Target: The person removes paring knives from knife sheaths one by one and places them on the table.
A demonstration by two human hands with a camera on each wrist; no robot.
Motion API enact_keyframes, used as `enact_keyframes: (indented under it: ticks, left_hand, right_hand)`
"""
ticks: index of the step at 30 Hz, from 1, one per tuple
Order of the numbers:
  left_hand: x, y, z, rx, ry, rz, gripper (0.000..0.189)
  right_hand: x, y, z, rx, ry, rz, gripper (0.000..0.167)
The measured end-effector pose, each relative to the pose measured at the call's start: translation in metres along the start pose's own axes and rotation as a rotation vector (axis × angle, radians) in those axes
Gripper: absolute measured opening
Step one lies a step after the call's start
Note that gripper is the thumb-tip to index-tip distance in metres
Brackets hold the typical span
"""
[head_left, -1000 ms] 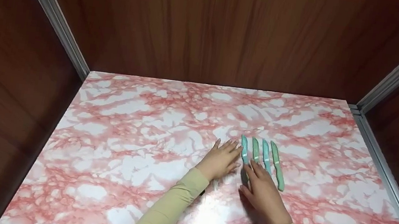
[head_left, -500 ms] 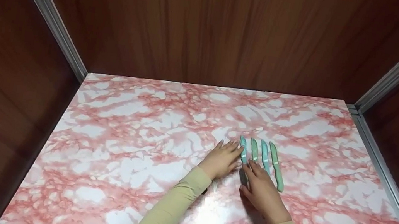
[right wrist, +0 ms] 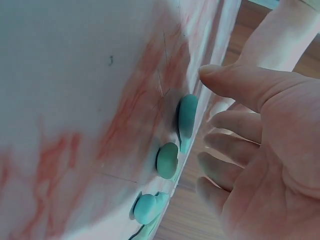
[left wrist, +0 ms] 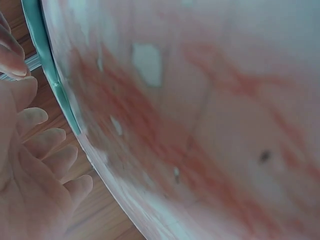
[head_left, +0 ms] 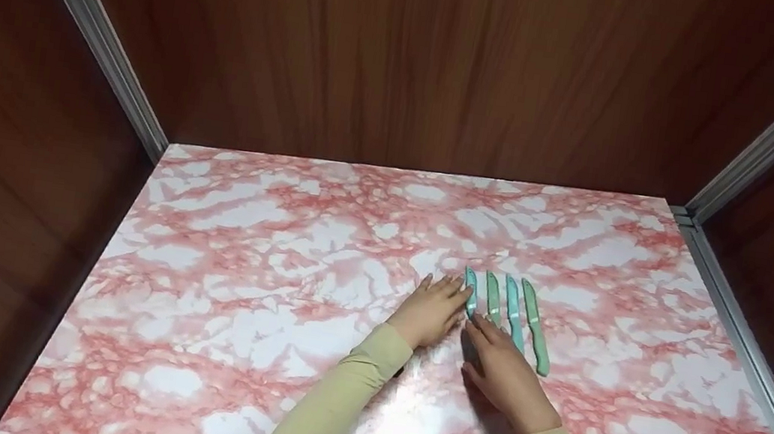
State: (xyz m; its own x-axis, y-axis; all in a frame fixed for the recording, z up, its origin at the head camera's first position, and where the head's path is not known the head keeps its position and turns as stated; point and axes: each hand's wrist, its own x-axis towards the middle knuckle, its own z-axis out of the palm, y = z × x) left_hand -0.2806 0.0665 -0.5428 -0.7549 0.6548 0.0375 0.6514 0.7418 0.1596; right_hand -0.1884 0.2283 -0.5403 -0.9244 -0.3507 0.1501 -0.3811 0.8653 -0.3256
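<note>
Several slim knives, turquoise and green by turns, lie side by side in a row, tips pointing away. Leftmost is a turquoise knife; a green knife, another turquoise knife and a green knife follow rightward. My left hand lies beside the row, fingers spread and fairly straight, a fingertip right at the leftmost knife. Over the near handles reaches my right hand, fingers extended, hiding parts of them. Rounded handle ends show below its palm in the right wrist view, the leftmost handle closest to the thumb.
The knives lie on a table with a red and white marbled top. Dark wood panels enclose it at the back and both sides, with grey metal strips along the corners and right edge.
My left hand has shifted slightly right, nearer the leftmost knife. The right hand has stayed over the handles with only a small shift, and the knives keep their row.
</note>
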Motion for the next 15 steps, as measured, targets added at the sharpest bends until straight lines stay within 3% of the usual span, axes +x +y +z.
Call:
enact_keyframes:
  ticks: [15]
  left_hand:
    - [0.0071,0.0009,0.0033,0.0,0.0,0.007,0.046]
  right_hand:
    - [0.002,0.0019,0.0008,-0.047,-0.015,-0.046,0.061]
